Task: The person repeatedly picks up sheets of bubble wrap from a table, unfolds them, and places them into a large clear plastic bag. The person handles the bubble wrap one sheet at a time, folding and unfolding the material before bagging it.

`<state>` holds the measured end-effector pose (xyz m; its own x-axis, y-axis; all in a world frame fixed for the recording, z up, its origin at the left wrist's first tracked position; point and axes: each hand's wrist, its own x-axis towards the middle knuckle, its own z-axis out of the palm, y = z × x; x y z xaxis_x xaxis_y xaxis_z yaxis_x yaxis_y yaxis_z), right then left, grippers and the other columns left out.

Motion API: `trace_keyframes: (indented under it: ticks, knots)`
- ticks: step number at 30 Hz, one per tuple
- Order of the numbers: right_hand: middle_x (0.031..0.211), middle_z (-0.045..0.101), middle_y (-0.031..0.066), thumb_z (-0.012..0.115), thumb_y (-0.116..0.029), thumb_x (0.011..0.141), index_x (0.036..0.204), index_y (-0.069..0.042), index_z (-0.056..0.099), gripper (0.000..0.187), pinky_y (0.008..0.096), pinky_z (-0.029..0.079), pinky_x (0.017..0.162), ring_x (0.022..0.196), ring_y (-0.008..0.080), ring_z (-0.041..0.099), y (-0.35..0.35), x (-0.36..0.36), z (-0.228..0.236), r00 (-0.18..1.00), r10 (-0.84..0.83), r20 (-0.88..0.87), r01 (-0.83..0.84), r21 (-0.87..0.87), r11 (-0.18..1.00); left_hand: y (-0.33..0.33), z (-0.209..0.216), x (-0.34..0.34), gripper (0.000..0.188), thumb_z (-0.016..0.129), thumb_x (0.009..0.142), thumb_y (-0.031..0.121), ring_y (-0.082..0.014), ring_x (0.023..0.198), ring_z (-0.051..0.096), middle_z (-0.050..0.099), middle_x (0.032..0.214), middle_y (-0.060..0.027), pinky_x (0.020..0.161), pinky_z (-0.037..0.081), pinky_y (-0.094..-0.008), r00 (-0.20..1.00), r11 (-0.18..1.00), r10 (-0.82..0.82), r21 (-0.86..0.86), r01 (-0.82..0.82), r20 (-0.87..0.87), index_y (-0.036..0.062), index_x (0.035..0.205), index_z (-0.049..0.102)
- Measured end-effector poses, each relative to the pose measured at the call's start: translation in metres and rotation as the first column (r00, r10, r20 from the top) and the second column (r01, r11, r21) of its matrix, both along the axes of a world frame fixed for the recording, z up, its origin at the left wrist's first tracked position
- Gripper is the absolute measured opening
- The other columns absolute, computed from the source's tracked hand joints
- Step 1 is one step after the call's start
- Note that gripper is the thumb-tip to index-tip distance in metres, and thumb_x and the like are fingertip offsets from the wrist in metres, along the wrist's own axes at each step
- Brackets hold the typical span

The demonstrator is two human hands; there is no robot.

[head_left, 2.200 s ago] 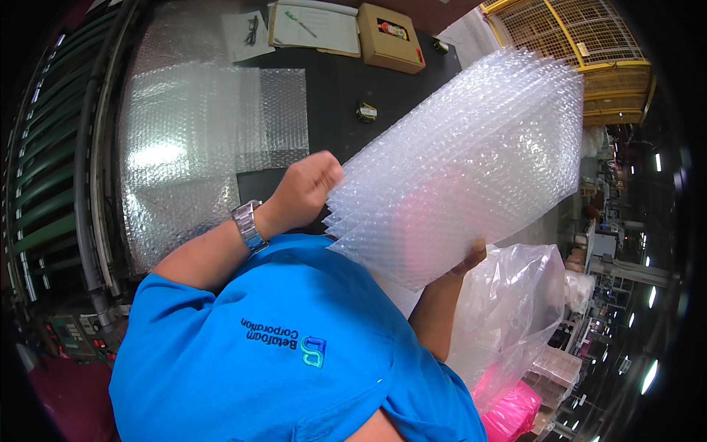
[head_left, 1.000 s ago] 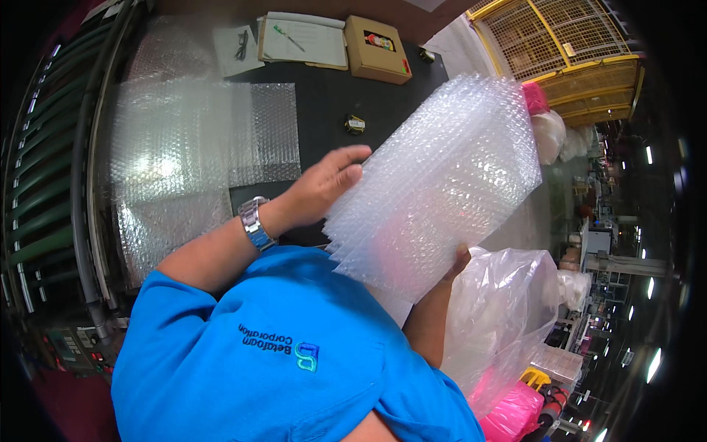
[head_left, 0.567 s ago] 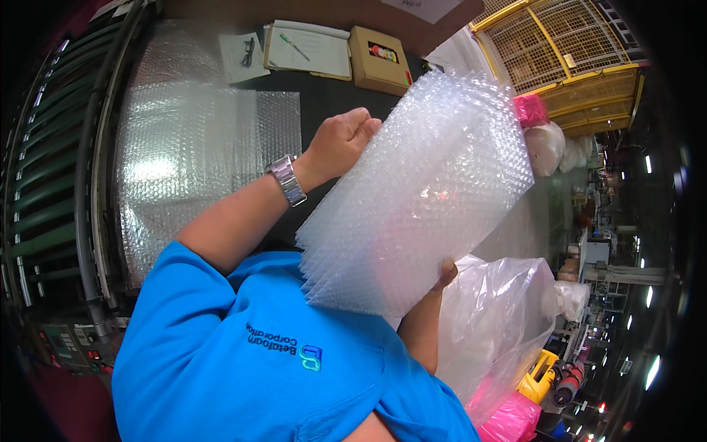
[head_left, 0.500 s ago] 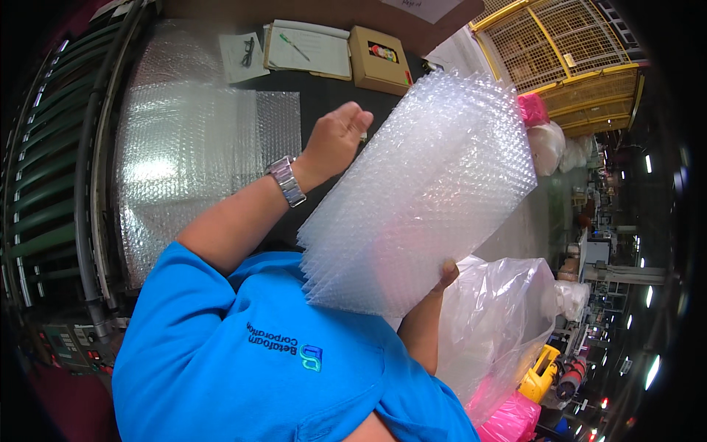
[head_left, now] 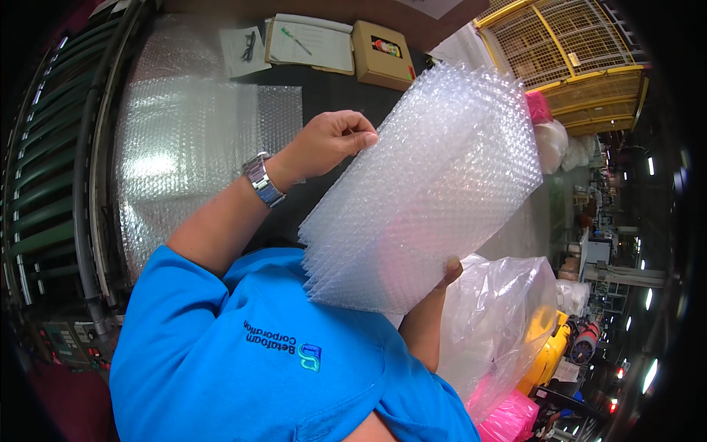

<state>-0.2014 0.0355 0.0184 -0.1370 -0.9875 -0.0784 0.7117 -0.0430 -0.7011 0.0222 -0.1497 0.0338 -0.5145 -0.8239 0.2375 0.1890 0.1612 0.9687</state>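
Observation:
A thick stack of clear bubble wrap sheets [head_left: 434, 184] leans at a slant in front of my chest, its layered edges fanned at the lower left. My right hand [head_left: 451, 274] grips the stack's lower right edge, thumb on the near face and the other fingers hidden behind. At the upper left edge, my left hand [head_left: 335, 141], with a metal watch above it, has thumb and fingertips pinched together on the bubble wrap's rim. More bubble wrap [head_left: 177, 162] lies flat on the dark table [head_left: 331, 96] to the left.
A clipboard with papers and a green pen [head_left: 313, 46], eyeglasses on a sheet [head_left: 249, 48] and a cardboard box [head_left: 379, 55] sit at the back. A roller conveyor [head_left: 55, 169] runs along the left. Clear plastic bags [head_left: 508, 295] and pink bundles [head_left: 512, 416] lie to the right.
My left hand has gone from a closed fist off the stack to a pinch at its upper left edge. The right hand keeps its hold, and the stack has shifted slightly.

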Motion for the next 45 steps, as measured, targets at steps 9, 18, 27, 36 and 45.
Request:
trace_keyframes:
  ticks: [9,18,27,36,45]
  knots:
    - [0.121,0.043,0.0197,0.070,-0.036,0.064,0.127,0.001,0.031,0.083,0.0459,0.045,0.085,0.107,0.0346,0.047,-0.008,0.002,0.001,0.996,0.090,-0.019,-0.091,-0.108,0.990,0.005,-0.007,-0.007,0.015,0.050,0.089,0.020,-0.0051,0.058,0.045,0.048,0.066,0.0027,0.054,0.039,-0.0188,0.936,0.895,0.142,0.445,0.018,-0.322,0.0068,0.082,0.052]
    - [0.119,0.045,0.0190,0.071,-0.037,0.063,0.127,0.001,0.032,0.084,0.0440,0.045,0.086,0.107,0.0333,0.047,-0.007,0.002,0.000,0.994,0.100,-0.036,-0.103,-0.080,0.991,0.001,0.025,-0.004,0.016,0.054,0.087,0.020,-0.0060,0.063,0.049,0.055,0.071,0.0010,0.058,0.042,-0.0187,0.972,0.982,0.176,0.089,-0.164,-0.156,0.0043,0.090,0.058]
    - [0.120,0.044,0.0191,0.072,-0.036,0.062,0.127,0.001,0.032,0.085,0.0439,0.045,0.086,0.108,0.0335,0.047,-0.005,0.003,0.001,0.997,0.067,-0.046,-0.069,-0.049,0.996,0.001,0.025,-0.010,0.022,0.050,0.089,0.025,-0.0073,0.064,0.050,0.052,0.068,0.0006,0.057,0.042,-0.0199,0.979,0.975,0.195,0.117,-0.187,-0.066,0.0059,0.079,0.053]
    - [0.120,0.044,0.0195,0.071,-0.035,0.063,0.127,0.001,0.032,0.083,0.0451,0.045,0.086,0.107,0.0341,0.047,-0.004,0.001,-0.007,0.992,0.119,0.031,-0.116,-0.096,0.989,-0.012,0.012,-0.001,0.025,0.047,0.091,0.029,-0.0058,0.061,0.048,0.048,0.071,0.0018,0.053,0.038,-0.0184,0.913,0.931,0.150,0.365,-0.001,-0.379,0.0092,0.077,0.051]
    - [0.122,0.042,0.0199,0.071,-0.036,0.064,0.129,0.001,0.029,0.085,0.0461,0.044,0.086,0.108,0.0345,0.046,-0.006,0.009,0.000,0.989,0.147,0.027,-0.145,-0.078,0.986,-0.030,0.030,-0.017,0.021,0.048,0.090,0.024,-0.0055,0.056,0.046,0.051,0.069,0.0004,0.051,0.038,-0.0199,0.981,0.982,0.189,-0.012,-0.189,0.054,0.0053,0.080,0.052]
